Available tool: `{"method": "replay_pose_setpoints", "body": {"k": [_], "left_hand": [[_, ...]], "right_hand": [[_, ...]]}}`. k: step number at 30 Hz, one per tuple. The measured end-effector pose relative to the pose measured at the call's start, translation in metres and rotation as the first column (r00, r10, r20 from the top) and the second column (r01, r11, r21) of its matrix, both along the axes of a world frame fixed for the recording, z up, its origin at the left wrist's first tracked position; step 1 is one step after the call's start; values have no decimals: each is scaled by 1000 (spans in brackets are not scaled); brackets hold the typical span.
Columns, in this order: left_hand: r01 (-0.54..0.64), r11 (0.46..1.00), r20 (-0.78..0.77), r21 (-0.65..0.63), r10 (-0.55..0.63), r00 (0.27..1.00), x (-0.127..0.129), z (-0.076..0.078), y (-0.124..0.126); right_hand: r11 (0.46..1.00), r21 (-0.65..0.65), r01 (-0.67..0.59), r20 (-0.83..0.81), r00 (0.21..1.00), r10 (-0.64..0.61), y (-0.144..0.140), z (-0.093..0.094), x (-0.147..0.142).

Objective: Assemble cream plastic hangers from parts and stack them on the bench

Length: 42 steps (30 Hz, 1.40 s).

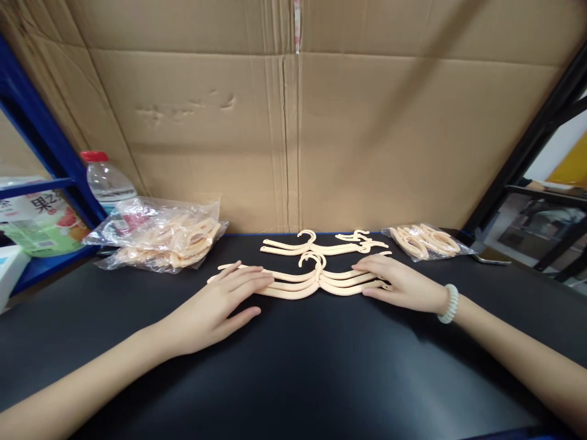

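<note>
Flat, both hands [312, 293] — hangers' [316, 282] ends, table [293, 379] open.

A stack of cream plastic hangers [316, 281] is laid flat on the black tabletop, hooks pointed away.

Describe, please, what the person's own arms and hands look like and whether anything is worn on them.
Both forearms are bare, with no sleeves in view. The left hand wears no glove, ring or watch that can be seen. The right hand is also bare, but at its wrist sits a pale, whitish coiled bracelet, like a spiral hair tie. No markings show.
</note>
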<state>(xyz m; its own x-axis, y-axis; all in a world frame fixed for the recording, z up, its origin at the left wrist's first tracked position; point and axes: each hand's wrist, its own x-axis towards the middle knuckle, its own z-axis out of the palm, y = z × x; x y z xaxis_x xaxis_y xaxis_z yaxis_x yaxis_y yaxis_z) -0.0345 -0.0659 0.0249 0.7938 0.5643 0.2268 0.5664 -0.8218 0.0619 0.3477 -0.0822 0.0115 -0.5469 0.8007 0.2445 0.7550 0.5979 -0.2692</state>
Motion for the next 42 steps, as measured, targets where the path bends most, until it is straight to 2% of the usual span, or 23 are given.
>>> {"method": "replay_pose_setpoints", "body": {"k": [7, 12, 16, 19, 23, 25, 28, 32, 36, 42], "left_hand": [[33, 999, -67, -34, -35, 997, 2, -3, -4], [35, 999, -43, 14, -34, 998, 4, -5, -6], [127, 989, -20, 75, -125, 992, 14, -3, -17], [237, 966, -14, 102, -236, 972, 23, -2, -21], [333, 930, -50, 154, -330, 943, 33, -3, -23], [327, 927, -70, 184, -319, 945, 40, -5, -25], [231, 952, -45, 199, -226, 973, 50, -9, -30], [188, 973, 38, 137, -195, 980, 55, -16, -33], [192, 981, 139, 41, -196, 971, 50, -18, -32], [204, 979, 185, 10, -203, 962, 48, -17, -32]], "right_hand": [[1000, -5, 17, -7, 1000, -17, 2, -2, 1], [1000, -7, 6, -78, 997, -6, 5, -3, 4], [987, 88, 135, -154, 981, -120, 16, -2, 14], [953, 146, 266, -108, 962, -252, 31, 1, 23], [916, 143, 374, -40, 927, -373, 56, 6, 33], [895, 128, 428, -11, 902, -431, 71, 9, 37], [854, 89, 513, 56, 853, -519, 95, 11, 39], [795, 22, 607, 154, 783, -602, 118, 11, 36], [766, -24, 643, 210, 752, -625, 125, 9, 27], [742, -7, 671, 176, 731, -659, 122, 8, 18]]}}
